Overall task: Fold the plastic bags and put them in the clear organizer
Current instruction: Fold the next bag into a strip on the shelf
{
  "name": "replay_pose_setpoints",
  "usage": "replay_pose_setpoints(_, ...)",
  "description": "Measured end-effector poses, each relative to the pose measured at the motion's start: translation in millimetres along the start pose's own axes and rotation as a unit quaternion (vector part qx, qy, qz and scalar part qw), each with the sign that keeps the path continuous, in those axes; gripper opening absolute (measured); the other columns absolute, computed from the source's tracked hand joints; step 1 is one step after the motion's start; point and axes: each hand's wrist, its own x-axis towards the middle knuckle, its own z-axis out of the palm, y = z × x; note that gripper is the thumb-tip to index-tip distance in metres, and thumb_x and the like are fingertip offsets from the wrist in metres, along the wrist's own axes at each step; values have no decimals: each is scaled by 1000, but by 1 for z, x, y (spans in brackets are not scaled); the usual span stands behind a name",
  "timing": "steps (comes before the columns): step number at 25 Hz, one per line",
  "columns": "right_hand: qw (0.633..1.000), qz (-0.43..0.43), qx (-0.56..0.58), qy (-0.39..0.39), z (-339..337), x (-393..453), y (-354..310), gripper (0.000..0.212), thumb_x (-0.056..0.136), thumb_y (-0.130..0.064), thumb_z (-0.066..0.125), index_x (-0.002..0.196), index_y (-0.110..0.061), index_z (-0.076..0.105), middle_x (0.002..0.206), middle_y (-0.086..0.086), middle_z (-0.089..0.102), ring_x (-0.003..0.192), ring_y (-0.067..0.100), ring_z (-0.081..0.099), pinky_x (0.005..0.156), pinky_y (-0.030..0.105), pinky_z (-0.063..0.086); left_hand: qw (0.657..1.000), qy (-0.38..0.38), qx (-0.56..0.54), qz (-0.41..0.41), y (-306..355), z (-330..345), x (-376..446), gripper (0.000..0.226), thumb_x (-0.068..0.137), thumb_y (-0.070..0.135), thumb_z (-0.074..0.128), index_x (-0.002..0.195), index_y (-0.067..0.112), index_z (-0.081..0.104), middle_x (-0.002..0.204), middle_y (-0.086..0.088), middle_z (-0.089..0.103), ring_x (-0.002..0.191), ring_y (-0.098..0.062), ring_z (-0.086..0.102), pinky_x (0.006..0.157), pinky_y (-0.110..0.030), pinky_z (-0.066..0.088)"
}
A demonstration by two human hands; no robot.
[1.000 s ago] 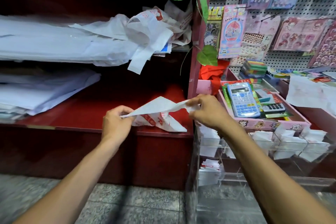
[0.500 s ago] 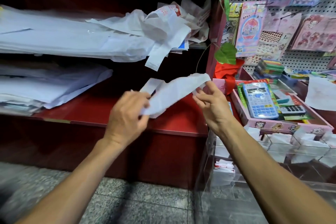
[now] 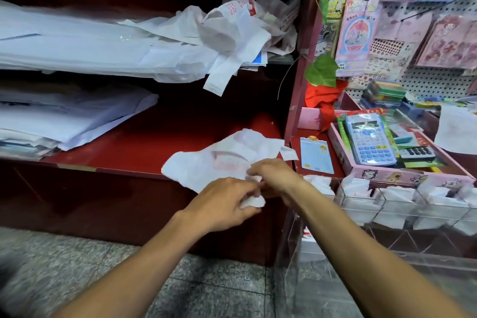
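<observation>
A white plastic bag (image 3: 219,160) with faint red print lies spread over the front edge of the red lower shelf (image 3: 129,152). My left hand (image 3: 222,201) pinches a crumpled end of it just below the shelf edge. My right hand (image 3: 273,175) grips the same bag right beside the left, fingers curled into the plastic. The clear organizer (image 3: 387,217) stands to the right, its compartments holding several folded white bags (image 3: 353,188). A heap of loose white bags (image 3: 232,33) sits on the upper shelf.
Stacks of white sheets (image 3: 64,121) fill the left of both shelves. A pink tray with calculators (image 3: 369,142) sits above the organizer, a blue card (image 3: 316,155) beside it. Sticker packs hang on a pegboard (image 3: 387,28). Grey stone floor (image 3: 206,286) lies below.
The bag has come down from mid-air onto the lower shelf edge. Both hands moved down and together, now bunched at one end of the bag.
</observation>
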Motion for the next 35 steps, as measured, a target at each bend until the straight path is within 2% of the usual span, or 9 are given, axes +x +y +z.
replay_pose_setpoints(4, 920, -157, -347, 94, 8, 5, 17, 43, 88, -29, 60, 129, -16, 55, 132, 6, 50, 118, 31, 48, 96, 39, 43, 997, 67, -34, -30, -18, 4, 7, 20, 89, 35, 56, 84, 20, 68, 81, 7, 64, 86, -16, 53, 81, -36, 46)
replay_pose_setpoints(7, 841, -205, -493, 87, 6, 5, 27, 21, 95, -37, 48, 100, -19, 58, 121, -1, 58, 112, 30, 43, 87, 42, 31, 986, 68, -28, -147, -48, 5, 5, 14, 91, 19, 56, 104, 22, 61, 103, 7, 58, 107, -20, 52, 88, -33, 44)
replay_pose_setpoints(10, 820, -196, -530, 94, 3, 10, 29, 26, 98, -40, 39, 94, -19, 54, 113, -2, 61, 108, 28, 43, 89, 45, 29, 981, -30, 58, -184, -74, 1, 2, 40, 91, 21, 54, 130, 24, 50, 137, 5, 50, 128, -22, 42, 101, -39, 37)
replay_pose_setpoints(15, 798, -246, -538, 119, -2, 19, 31, 30, 97, -38, 42, 117, -17, 48, 120, 4, 57, 106, 29, 48, 88, 43, 37, 960, -46, -47, -271, -91, -16, 34, 35, 90, 25, 49, 125, 24, 46, 133, 0, 44, 130, -30, 35, 95, -41, 38)
replay_pose_setpoints(18, 797, -300, -512, 111, -6, 22, 37, 28, 96, -33, 45, 121, -21, 46, 120, 1, 56, 103, 27, 50, 86, 41, 39, 941, -82, -13, -329, -110, -24, 52, 62, 91, 36, 48, 148, 37, 25, 156, 5, 32, 135, -31, 40, 101, -40, 39)
replay_pose_setpoints(24, 870, -244, -396, 162, -25, 55, 34, 29, 94, -24, 51, 121, -14, 57, 117, 11, 61, 106, 34, 53, 88, 41, 43, 943, -50, 142, -297, -128, 0, 63, 49, 89, 45, 38, 137, 35, 40, 127, 5, 48, 117, -25, 35, 91, -42, 30)
replay_pose_setpoints(28, 884, -134, -406, 188, -38, 87, 23, 23, 90, -14, 51, 110, -6, 57, 117, 15, 56, 107, 40, 56, 82, 39, 43, 945, -78, 71, -309, -133, 1, 51, 54, 93, 42, 36, 146, 43, 28, 160, 9, 18, 148, -20, 5, 114, -55, 5)
replay_pose_setpoints(32, 900, -63, -402, 158, -35, 99, 4, 33, 85, -36, 64, 113, -18, 62, 117, 7, 62, 107, 33, 59, 79, 34, 43, 948, -103, 19, -299, -138, -5, 33, 57, 93, 42, 35, 148, 49, 22, 164, 15, -1, 150, -13, -12, 117, -56, -11)
replay_pose_setpoints(35, 942, -52, -308, 122, -31, 107, -2, 34, 72, -31, 70, 106, -26, 69, 104, 1, 71, 97, 25, 65, 88, 34, 51, 952, -109, 4, -287, -140, -5, 22, 58, 89, 47, 33, 146, 51, 24, 164, 17, -3, 150, -11, -14, 117, -56, -13)
